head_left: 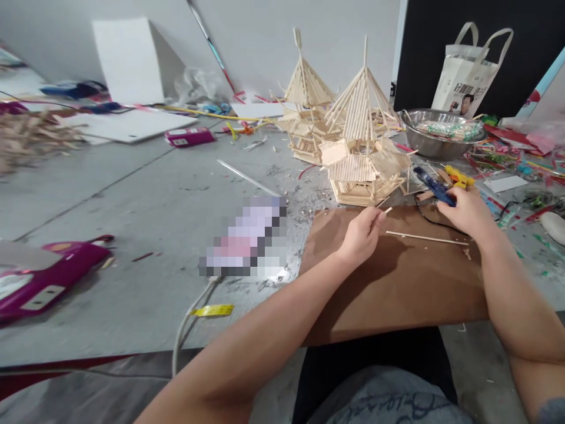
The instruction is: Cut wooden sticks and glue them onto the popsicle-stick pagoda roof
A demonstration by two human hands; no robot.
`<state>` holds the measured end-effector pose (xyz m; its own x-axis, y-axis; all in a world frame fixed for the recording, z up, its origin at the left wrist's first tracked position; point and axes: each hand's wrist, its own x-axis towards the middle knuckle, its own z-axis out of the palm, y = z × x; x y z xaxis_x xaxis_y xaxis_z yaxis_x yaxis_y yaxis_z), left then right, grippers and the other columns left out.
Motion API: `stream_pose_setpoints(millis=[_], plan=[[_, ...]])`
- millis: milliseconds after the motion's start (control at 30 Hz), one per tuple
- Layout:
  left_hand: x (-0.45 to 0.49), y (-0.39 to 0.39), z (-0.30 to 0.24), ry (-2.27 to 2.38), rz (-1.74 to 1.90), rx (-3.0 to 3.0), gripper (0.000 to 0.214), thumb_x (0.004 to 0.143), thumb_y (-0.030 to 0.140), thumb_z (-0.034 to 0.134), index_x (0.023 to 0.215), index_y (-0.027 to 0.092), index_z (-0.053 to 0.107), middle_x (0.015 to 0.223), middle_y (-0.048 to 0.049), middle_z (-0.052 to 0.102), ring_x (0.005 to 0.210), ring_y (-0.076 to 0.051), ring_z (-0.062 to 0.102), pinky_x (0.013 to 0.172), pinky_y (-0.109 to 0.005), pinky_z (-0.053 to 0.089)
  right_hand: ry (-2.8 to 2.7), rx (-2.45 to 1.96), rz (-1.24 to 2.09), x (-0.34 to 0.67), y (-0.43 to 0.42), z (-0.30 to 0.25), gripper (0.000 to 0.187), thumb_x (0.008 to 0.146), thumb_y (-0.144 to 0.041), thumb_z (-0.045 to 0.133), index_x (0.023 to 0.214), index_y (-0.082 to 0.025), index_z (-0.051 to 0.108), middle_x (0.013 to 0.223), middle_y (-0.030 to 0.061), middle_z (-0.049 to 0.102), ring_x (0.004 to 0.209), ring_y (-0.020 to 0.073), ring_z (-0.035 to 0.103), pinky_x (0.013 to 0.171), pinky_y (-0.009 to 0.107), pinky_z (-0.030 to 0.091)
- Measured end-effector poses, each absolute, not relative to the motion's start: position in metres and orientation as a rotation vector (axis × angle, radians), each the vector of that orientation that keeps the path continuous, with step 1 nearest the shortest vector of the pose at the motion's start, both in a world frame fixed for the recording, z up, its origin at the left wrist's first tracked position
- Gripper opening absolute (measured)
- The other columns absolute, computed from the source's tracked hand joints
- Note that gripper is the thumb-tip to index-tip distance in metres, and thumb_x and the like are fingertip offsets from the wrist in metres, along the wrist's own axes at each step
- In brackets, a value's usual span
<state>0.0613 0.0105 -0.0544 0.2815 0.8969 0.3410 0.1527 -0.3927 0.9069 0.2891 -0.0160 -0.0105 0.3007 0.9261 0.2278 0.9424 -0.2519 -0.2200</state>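
On the grey desk (pixel 154 194), the left hand (pixel 362 235) pinches a thin pale wooden stick (pixel 383 212), not yet glued, beside the already roofed stick-built pavilion model (pixel 366 159), while the right hand (pixel 468 213) apparently grips a blue glue gun (pixel 434 187).

On the grey surface (pixel 145 200) ahead of you stand two models built of sticks: a nearer pavilion (pixel 364 159) and, close behind it, a farther pavilion (pixel 305 112). To their right sits a steel bowl (pixel 417 144) with a white tote bag (pixel 470 76) behind it, against a dark wall. A yellow glue gun (pixel 459 176) lies near the bowl. A brown board (pixel 397 282) covers the near edge. At your far left lies a magenta pack (pixel 44 277) — a smaller magenta pack (pixel 189 136) rests farther back, beside a flat white sheet (pixel 132 125).
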Motion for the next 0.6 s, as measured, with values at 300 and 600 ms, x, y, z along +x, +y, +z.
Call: stream_pose_setpoints(millis=[300,600], plan=[[0.064,0.009,-0.051,0.850,1.346,1.681,0.018,0.081,0.030,0.049,0.068,0.019,0.056,0.102,-0.0066,0.058,0.098,-0.016,0.051,0.090,-0.025,0.036,-1.454,-1.407,0.789,0.267,-0.035,-0.004,0.020,0.065,-0.030,0.060,0.081,-0.021,0.054,0.066,-0.0010,0.055,0.038,0.0071,0.040,0.039,0.025,0.032],[0.075,0.004,-0.057,0.949,1.148,1.306,0.032,0.077,0.041,0.055,0.058,0.019,0.043,0.048,0.0046,0.041,0.044,-0.007,0.037,0.046,-0.018,0.033,-1.195,-1.051,1.260,0.225,-0.036,-0.025,0.017,0.056,-0.020,0.062,0.073,-0.020,0.059,0.067,-0.0008,0.059,0.058,0.0117,0.054,0.054,0.026,0.045]])
